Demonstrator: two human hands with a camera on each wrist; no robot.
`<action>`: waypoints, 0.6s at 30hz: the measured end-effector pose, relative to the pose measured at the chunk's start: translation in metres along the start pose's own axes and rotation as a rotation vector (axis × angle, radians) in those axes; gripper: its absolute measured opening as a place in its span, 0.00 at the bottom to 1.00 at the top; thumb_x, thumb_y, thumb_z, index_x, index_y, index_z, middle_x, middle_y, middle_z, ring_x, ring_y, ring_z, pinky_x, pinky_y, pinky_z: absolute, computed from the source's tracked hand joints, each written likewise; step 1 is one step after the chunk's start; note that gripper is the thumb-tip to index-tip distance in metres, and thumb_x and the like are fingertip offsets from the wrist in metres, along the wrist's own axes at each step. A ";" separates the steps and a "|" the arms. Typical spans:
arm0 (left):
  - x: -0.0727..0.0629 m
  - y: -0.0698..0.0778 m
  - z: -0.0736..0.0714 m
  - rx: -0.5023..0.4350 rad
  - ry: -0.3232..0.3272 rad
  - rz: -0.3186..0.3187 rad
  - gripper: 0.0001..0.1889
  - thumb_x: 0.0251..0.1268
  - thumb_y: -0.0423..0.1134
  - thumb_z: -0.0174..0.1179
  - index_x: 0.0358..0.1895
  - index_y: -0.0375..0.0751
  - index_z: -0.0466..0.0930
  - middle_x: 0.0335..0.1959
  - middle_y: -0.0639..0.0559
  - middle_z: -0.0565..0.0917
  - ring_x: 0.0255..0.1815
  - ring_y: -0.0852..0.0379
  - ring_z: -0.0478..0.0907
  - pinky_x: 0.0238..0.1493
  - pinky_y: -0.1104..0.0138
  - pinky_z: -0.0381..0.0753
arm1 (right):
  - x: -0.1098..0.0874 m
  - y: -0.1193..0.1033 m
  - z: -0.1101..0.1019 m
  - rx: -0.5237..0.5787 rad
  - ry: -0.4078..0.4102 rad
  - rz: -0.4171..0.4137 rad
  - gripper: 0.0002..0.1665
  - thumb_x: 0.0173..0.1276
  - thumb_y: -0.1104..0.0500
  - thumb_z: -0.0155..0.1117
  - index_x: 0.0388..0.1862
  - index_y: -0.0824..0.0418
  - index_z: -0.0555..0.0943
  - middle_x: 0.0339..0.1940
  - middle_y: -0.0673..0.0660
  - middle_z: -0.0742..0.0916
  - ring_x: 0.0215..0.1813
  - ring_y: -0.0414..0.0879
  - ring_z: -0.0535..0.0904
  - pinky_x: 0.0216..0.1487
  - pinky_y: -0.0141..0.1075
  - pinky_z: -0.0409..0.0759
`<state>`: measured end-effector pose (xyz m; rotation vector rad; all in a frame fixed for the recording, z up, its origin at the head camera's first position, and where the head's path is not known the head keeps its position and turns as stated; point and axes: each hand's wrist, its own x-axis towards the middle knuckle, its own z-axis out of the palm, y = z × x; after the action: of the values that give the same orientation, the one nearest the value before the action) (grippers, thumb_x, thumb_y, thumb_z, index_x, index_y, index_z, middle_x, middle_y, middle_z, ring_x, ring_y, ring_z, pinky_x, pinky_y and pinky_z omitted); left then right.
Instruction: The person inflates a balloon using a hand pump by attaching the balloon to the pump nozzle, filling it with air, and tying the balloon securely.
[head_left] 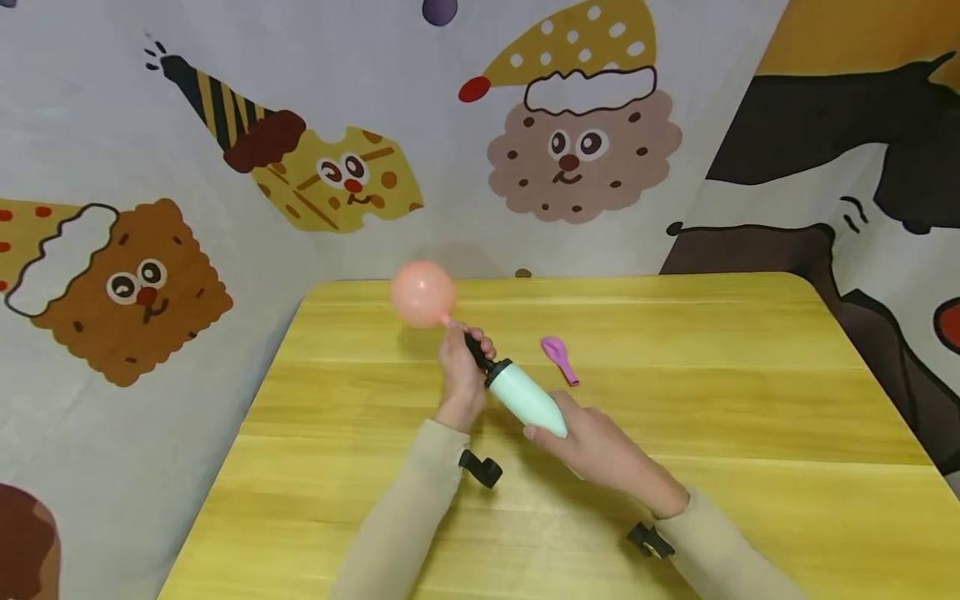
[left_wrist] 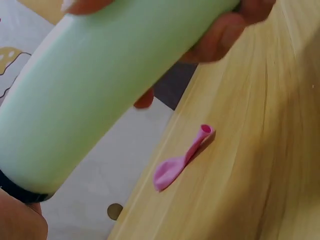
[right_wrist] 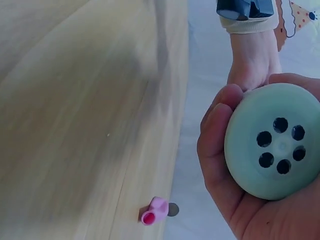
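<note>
A mint-green balloon pump (head_left: pixel 527 398) with a black front end is held slantwise above the table. My left hand (head_left: pixel 459 371) grips its black front end, where the neck of an inflated coral balloon (head_left: pixel 422 294) sits. Around the rear of the green body my right hand (head_left: pixel 603 442) is wrapped. In the right wrist view the pump's round end cap (right_wrist: pixel 283 185) shows a ring of several dark holes, with the fingers (right_wrist: pixel 215 145) curled about it. A flat pink balloon (head_left: pixel 557 357) lies on the table beyond the pump, its open mouth toward me.
The light wooden table (head_left: pixel 712 400) spans the view beneath both arms. Behind it and to the left hangs a white cloth (head_left: pixel 450 167) with cartoon biscuit and cheese prints. Black camera mounts (head_left: pixel 483 469) sit at both wrists.
</note>
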<state>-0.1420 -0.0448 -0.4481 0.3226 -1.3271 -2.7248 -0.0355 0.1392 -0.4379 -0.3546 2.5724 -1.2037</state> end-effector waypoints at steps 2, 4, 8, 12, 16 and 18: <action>0.005 0.004 -0.005 -0.013 0.011 0.009 0.18 0.89 0.47 0.37 0.36 0.43 0.66 0.26 0.54 0.73 0.22 0.61 0.70 0.25 0.72 0.72 | -0.004 0.002 -0.001 -0.026 -0.001 -0.006 0.38 0.74 0.35 0.63 0.66 0.63 0.73 0.27 0.51 0.80 0.22 0.41 0.75 0.20 0.36 0.78; 0.011 0.010 -0.011 -0.036 0.026 0.022 0.18 0.89 0.46 0.37 0.35 0.43 0.66 0.26 0.53 0.72 0.22 0.61 0.70 0.24 0.72 0.72 | -0.011 0.005 -0.003 -0.057 -0.002 -0.015 0.38 0.74 0.35 0.63 0.67 0.62 0.73 0.30 0.50 0.81 0.26 0.41 0.76 0.24 0.36 0.78; 0.021 0.021 -0.021 -0.074 0.078 0.066 0.18 0.89 0.46 0.37 0.34 0.43 0.65 0.26 0.52 0.72 0.22 0.60 0.69 0.24 0.72 0.70 | -0.030 0.014 -0.013 -0.105 -0.010 -0.033 0.38 0.74 0.35 0.63 0.70 0.58 0.73 0.39 0.50 0.84 0.34 0.42 0.77 0.31 0.37 0.78; 0.023 0.021 -0.021 -0.085 0.098 0.062 0.17 0.89 0.45 0.36 0.35 0.43 0.64 0.26 0.52 0.72 0.22 0.59 0.69 0.24 0.71 0.70 | -0.039 0.019 -0.019 -0.127 -0.009 -0.061 0.37 0.74 0.35 0.63 0.70 0.58 0.72 0.41 0.50 0.84 0.35 0.42 0.77 0.32 0.36 0.78; 0.015 0.013 -0.013 -0.068 0.088 0.049 0.18 0.89 0.46 0.36 0.36 0.43 0.65 0.27 0.52 0.73 0.22 0.60 0.70 0.24 0.72 0.71 | -0.035 0.017 -0.016 -0.133 0.000 -0.069 0.39 0.74 0.34 0.62 0.70 0.61 0.72 0.38 0.50 0.83 0.33 0.41 0.77 0.30 0.35 0.78; 0.008 0.009 -0.008 -0.051 0.075 0.045 0.18 0.89 0.46 0.36 0.36 0.43 0.66 0.27 0.53 0.73 0.22 0.61 0.70 0.25 0.72 0.72 | -0.031 0.014 -0.012 -0.116 0.002 -0.055 0.39 0.74 0.34 0.63 0.68 0.62 0.73 0.35 0.51 0.83 0.30 0.41 0.77 0.27 0.35 0.78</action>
<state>-0.1480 -0.0579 -0.4475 0.3820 -1.2282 -2.6762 -0.0124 0.1667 -0.4367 -0.4516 2.6577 -1.0751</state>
